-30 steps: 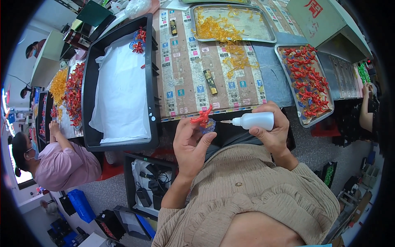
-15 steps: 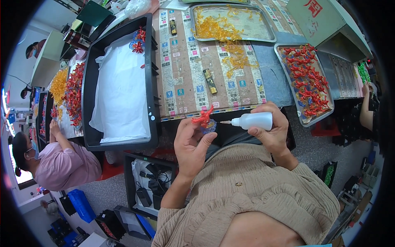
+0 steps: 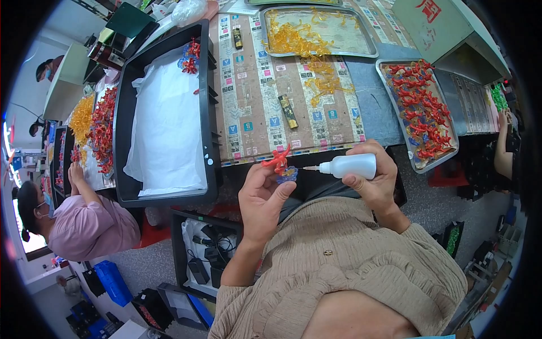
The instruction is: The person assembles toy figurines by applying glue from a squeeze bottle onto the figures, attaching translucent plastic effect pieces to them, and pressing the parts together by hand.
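Between the thumb and fingers of my left hand (image 3: 261, 195) is a small red figurine (image 3: 276, 160) with a translucent blue base (image 3: 287, 174). My right hand (image 3: 377, 182) is wrapped round a white squeeze bottle (image 3: 353, 166) lying sideways, its thin needle tip (image 3: 309, 168) pointing left at the figurine. The tip is close to the blue base; whether it touches, I cannot tell. Both hands are in front of the table's near edge, above my lap.
A black tray (image 3: 211, 141) lined with white sheet stands left, with a few figurines in its far corner. Metal trays hold yellow pieces (image 3: 296, 37) and red-and-blue figurines (image 3: 420, 107). Two dark cylinders (image 3: 288, 112) lie on the table. A person in pink (image 3: 93, 226) sits left, another person right.
My left hand has turned the figurine slightly, so more of its blue base shows. The bottle has shifted a touch to the right.
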Tool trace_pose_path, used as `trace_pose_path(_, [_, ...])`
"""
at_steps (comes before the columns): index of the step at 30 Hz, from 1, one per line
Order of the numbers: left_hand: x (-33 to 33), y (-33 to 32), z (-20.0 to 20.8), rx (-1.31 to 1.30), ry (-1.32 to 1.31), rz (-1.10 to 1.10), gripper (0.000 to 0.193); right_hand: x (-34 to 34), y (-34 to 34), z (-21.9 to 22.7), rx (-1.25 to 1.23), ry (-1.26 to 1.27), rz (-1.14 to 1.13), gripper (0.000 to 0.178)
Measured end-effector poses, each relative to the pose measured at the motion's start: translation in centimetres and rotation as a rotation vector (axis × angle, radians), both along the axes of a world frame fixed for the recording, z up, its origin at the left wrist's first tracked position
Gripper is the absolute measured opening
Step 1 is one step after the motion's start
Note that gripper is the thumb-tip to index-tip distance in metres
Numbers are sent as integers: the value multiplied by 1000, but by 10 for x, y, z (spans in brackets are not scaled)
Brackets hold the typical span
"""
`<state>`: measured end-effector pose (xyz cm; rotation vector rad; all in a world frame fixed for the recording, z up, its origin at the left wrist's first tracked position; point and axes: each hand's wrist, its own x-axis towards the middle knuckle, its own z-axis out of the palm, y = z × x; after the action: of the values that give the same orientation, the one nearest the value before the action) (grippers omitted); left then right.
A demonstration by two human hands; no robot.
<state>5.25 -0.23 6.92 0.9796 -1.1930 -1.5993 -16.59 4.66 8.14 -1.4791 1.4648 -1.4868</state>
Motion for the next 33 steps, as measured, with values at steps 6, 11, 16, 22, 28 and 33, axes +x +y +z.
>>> trace_pose_path(6, [1, -1, 1, 303, 146, -48, 36, 6, -1, 3, -15, -48, 7, 43])
trace_pose_path(11, [-2, 1, 0, 325, 157, -50, 37, 7, -3, 1, -32, -31, 23, 43])
trace_pose_path(16, [-3, 3, -3, 256, 101, -43, 29, 8, -3, 1, -22, -15, 35, 44])
trace_pose_path(22, [-3, 3, -3, 230, 49, -54, 29, 7, -3, -2, -28, 12, 34, 42])
trace_pose_path(28, [-6, 4, -3, 141, -67, -11, 26, 5, -1, 1, -47, 122, 42, 42])
trace_pose_path(33, [-4, 2, -3, -147, -387, 35, 32, 4, 0, 1, -95, 123, 9, 42])
